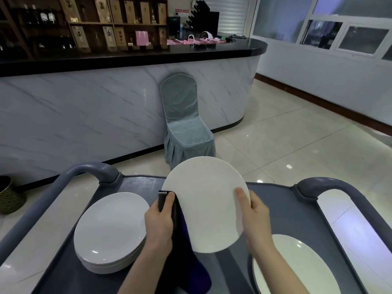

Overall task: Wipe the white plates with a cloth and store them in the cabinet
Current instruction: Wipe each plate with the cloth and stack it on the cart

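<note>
I hold a white plate [205,200] tilted up over the grey cart [282,211]. My right hand [253,217] grips its right rim, thumb on the face. My left hand [160,219] pinches a dark purple cloth [188,264] against the plate's left edge, and the cloth hangs down below it. A stack of white plates [110,232] rests on the cart's left side. Another white plate [297,266] lies at the cart's lower right. The cabinet is not in view.
The cart has raised grey handles at the left [93,169] and right [331,185]. Beyond it a cloth-covered chair [184,122] stands against a marble-fronted bar counter [106,107]. A woven basket [8,196] sits on the floor at left. Tiled floor spreads to the right.
</note>
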A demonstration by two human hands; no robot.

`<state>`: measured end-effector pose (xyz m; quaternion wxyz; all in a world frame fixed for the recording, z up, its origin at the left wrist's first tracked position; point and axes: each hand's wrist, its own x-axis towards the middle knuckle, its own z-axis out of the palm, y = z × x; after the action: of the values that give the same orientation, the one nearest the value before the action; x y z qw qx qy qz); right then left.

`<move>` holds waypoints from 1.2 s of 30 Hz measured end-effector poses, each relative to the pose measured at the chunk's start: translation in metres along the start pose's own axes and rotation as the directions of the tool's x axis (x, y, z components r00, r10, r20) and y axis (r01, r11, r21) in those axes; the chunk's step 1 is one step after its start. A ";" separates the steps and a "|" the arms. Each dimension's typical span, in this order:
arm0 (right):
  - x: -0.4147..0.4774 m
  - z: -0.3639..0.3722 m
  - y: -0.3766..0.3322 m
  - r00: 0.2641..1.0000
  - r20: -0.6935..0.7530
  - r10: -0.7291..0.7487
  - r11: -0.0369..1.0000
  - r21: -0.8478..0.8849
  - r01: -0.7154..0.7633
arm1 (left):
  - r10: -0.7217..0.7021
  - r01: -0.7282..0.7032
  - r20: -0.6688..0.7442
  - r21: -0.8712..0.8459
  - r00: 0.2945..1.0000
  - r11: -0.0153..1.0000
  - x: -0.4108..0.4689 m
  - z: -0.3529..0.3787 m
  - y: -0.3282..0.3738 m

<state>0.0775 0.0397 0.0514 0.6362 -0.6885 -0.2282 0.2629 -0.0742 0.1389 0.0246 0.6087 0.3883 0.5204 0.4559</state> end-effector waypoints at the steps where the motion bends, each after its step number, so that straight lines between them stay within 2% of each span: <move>1: 0.007 -0.008 -0.007 0.994 0.070 -0.081 0.992 -0.092 0.087 | 0.062 -0.066 0.056 0.065 0.996 0.996 0.005 -0.006 0.003; 3: 0.023 -0.020 -0.024 0.947 0.265 -0.183 0.927 -0.274 0.256 | 0.201 -0.252 0.234 0.213 0.951 0.944 0.011 -0.012 0.010; 4: 0.029 -0.021 -0.031 0.904 0.384 -0.188 0.879 -0.345 0.329 | 0.251 -0.355 0.356 0.267 0.900 0.896 0.011 -0.012 0.013; 6: 0.032 -0.013 -0.033 0.790 0.598 -0.133 0.761 -0.449 0.469 | 0.257 -0.500 0.576 0.313 0.776 0.807 0.012 -0.007 0.018; 8: 0.027 -0.006 -0.024 0.719 0.684 -0.119 0.675 -0.476 0.564 | 0.205 -0.557 0.693 0.331 0.691 0.762 0.011 -0.004 0.019; 9: 0.024 -0.005 -0.021 0.715 0.684 -0.148 0.676 -0.458 0.578 | 0.193 -0.561 0.705 0.336 0.682 0.757 0.010 -0.004 0.018; 10: 0.023 -0.007 -0.021 0.730 0.660 -0.181 0.697 -0.437 0.568 | 0.190 -0.543 0.693 0.334 0.696 0.771 0.010 -0.007 0.017; 12: 0.023 -0.013 -0.022 0.827 0.518 -0.219 0.786 -0.409 0.464 | 0.187 -0.426 0.567 0.325 0.802 0.844 0.013 -0.013 0.013; 14: 0.021 -0.010 -0.018 0.953 0.236 -0.191 0.931 -0.265 0.252 | 0.097 -0.183 0.325 0.245 0.941 0.952 0.011 -0.015 0.004; 15: 0.016 -0.004 -0.013 0.989 0.077 -0.126 0.983 -0.127 0.135 | 0.016 -0.047 0.207 0.145 0.978 0.988 0.006 -0.011 -0.001; 16: 0.008 0.006 -0.006 0.998 -0.058 -0.031 0.999 0.022 0.032 | -0.065 0.062 0.101 0.039 0.993 0.997 0.001 -0.005 -0.006; 18: -0.007 0.023 0.009 0.965 -0.211 0.155 0.968 0.229 -0.105 | -0.172 0.167 -0.052 -0.090 0.984 0.982 -0.009 0.005 -0.014; 20: -0.015 0.028 0.019 0.946 -0.228 0.231 0.950 0.264 -0.168 | -0.218 0.210 -0.061 -0.123 0.974 0.970 -0.010 0.005 -0.016; 22: -0.020 0.018 0.022 0.981 -0.121 0.152 0.981 0.138 -0.135 | -0.236 0.233 -0.019 -0.096 0.972 0.968 -0.003 -0.003 -0.014; 24: -0.024 0.000 0.021 0.997 0.038 -0.061 0.997 -0.050 0.062 | -0.222 0.221 -0.004 -0.053 0.975 0.974 0.010 -0.012 -0.007; 25: -0.026 -0.010 0.020 0.974 0.142 -0.178 0.967 -0.156 0.199 | -0.209 0.209 -0.001 -0.035 0.978 0.977 0.017 -0.015 -0.003; 26: -0.026 -0.020 0.019 0.918 0.239 -0.317 0.888 -0.265 0.376 | -0.197 0.197 0.006 -0.016 0.980 0.980 0.023 -0.018 0.002; 27: -0.024 -0.026 0.018 0.810 0.377 -0.449 0.718 -0.386 0.578 | -0.190 0.190 0.019 0.008 0.982 0.982 0.029 -0.020 0.006; 28: -0.021 -0.030 0.019 0.637 0.551 -0.539 0.439 -0.461 0.771 | -0.189 0.187 0.038 0.044 0.981 0.981 0.034 -0.021 0.010; 29: -0.018 -0.032 0.019 0.462 0.697 -0.548 0.172 -0.447 0.878 | -0.191 0.184 0.068 0.098 0.979 0.978 0.037 -0.022 0.014; 30: -0.016 -0.031 0.020 0.346 0.794 -0.499 -0.013 -0.407 0.914 | -0.195 0.178 0.108 0.149 0.975 0.973 0.041 -0.022 0.017; 31: -0.015 -0.028 0.021 0.278 0.846 -0.455 -0.125 -0.369 0.921 | -0.203 0.173 0.150 0.190 0.968 0.966 0.043 -0.021 0.020; 32: -0.014 -0.025 0.022 0.232 0.873 -0.430 -0.190 -0.338 0.922 | -0.210 0.168 0.188 0.216 0.959 0.962 0.043 -0.019 0.022; 34: -0.013 -0.021 0.026 0.174 0.889 -0.424 -0.256 -0.302 0.918 | -0.227 0.177 0.222 0.226 0.948 0.958 0.040 -0.016 0.025; 36: -0.014 -0.017 0.026 0.176 0.867 -0.467 -0.235 -0.313 0.920 | -0.276 0.238 0.211 0.187 0.938 0.953 0.036 -0.016 0.027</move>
<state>0.0773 0.0150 0.0273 0.1256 -0.5223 -0.8212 -0.1925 -0.0925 0.1807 0.0379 0.6875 0.4152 0.5258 0.2802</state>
